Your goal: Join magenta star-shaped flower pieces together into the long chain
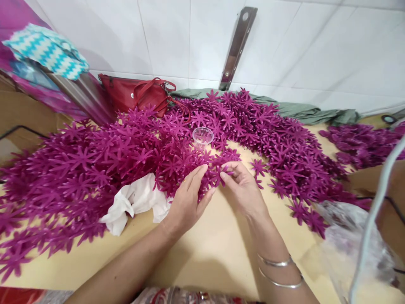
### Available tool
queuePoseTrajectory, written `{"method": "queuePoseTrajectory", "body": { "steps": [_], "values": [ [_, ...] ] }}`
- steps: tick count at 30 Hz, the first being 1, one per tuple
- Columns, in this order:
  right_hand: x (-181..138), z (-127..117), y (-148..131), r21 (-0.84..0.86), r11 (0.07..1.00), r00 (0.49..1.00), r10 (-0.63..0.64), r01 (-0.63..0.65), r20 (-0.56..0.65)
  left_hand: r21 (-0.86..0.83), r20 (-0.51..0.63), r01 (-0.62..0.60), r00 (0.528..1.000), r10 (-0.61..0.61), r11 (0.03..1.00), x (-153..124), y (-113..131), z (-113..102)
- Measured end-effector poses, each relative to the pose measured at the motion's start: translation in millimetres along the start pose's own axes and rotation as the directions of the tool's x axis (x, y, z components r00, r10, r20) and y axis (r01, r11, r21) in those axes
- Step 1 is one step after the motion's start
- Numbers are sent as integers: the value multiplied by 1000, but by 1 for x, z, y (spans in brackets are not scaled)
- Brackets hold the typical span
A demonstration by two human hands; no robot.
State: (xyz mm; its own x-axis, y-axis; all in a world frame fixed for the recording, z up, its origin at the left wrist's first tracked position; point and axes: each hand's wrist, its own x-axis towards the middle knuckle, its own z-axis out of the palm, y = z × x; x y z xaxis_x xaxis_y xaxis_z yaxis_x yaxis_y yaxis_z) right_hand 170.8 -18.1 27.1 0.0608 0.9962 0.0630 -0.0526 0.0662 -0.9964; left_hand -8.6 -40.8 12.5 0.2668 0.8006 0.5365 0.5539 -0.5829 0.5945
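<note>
Between the thumb and forefinger of my right hand [245, 192] is a magenta, star-shaped artificial flower piece [218, 176]. My left hand [188, 200] lies at the near edge of the flower heap [126, 154], its fingers stretched out and the thumb apart. Some magenta petals show just past its fingertips, and I see nothing gripped there. A small clear plastic cup [203, 136] sits among the flowers beyond both hands. Crumpled white tissue [136, 202] rests to the left of my left hand, partly under the petals.
A second mass of flower pieces [284, 156] curves along the right. Behind stand a red handbag [129, 93], green cloth [297, 110] and a metal bracket [238, 46] on the tiled wall. A plastic bag [354, 240] and a pale cable [376, 211] are at the right.
</note>
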Motion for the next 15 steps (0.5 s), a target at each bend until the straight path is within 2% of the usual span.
{"method": "queuePoseTrajectory", "body": {
  "steps": [4, 7, 9, 12, 15],
  "values": [
    [-4, 10, 2, 61, 998, 997, 20, -24, 74, -330, 57, 214, 977, -207, 919, -1, -4, 2],
    [-12, 16, -1, -63, 995, 989, -62, 71, 135, -403, 32, 269, 960, -280, 875, -2, -6, 0],
    [-18, 22, -3, -166, 978, 983, -101, 126, 153, -357, -13, 230, 968, -251, 905, -2, -6, -1],
    [-26, 31, -3, -289, 944, 985, -134, 159, 107, -237, -33, 117, 991, -128, 965, -5, -3, -2],
    [-27, 37, -1, -298, 944, 990, -136, 141, 37, -179, -23, 29, 999, -34, 983, -7, 1, 1]
  ]
}}
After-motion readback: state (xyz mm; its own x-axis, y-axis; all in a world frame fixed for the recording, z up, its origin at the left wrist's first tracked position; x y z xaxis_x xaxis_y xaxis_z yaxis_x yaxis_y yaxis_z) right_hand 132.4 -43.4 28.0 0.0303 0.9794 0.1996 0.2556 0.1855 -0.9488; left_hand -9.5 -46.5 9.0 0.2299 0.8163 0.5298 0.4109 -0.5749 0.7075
